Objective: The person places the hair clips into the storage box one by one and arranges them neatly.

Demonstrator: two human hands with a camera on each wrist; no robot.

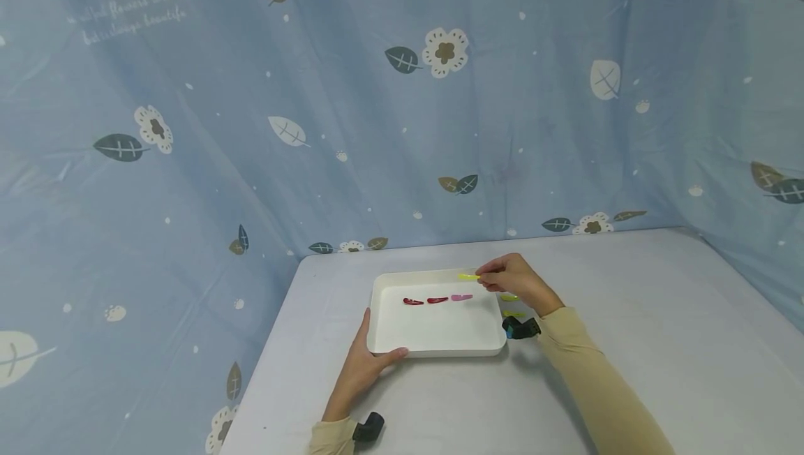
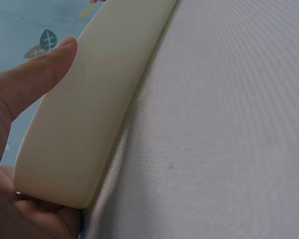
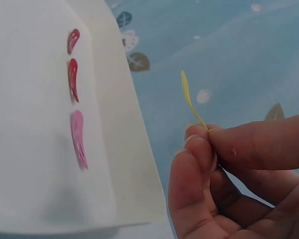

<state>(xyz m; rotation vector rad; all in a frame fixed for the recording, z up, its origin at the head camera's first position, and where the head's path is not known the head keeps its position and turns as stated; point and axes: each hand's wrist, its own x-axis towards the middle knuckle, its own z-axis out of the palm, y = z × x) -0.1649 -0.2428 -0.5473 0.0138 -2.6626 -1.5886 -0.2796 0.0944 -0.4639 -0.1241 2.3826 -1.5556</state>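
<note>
Above the far right part of the white tray (image 1: 440,343), my right hand (image 1: 511,279) pinches a yellow snap hair clip (image 3: 186,92) by one end, between thumb and fingers. My left hand (image 1: 361,364) grips the tray's near left corner. Its thumb lies on the front wall, and its fingers run round the left side, as the left wrist view shows. Inside the tray, two red hair clips (image 1: 412,301) (image 3: 74,80) and a pink hair clip (image 3: 78,139) lie in a row. More yellow hair clips (image 1: 514,314) are on the table right of the tray, partly behind the right wrist.
A white cloth covers the table (image 1: 641,315). Behind and to the left hangs a blue curtain (image 1: 352,106) with printed leaves and flowers. Each wrist carries a black camera mount, the right one (image 1: 521,328) close to the tray's right wall.
</note>
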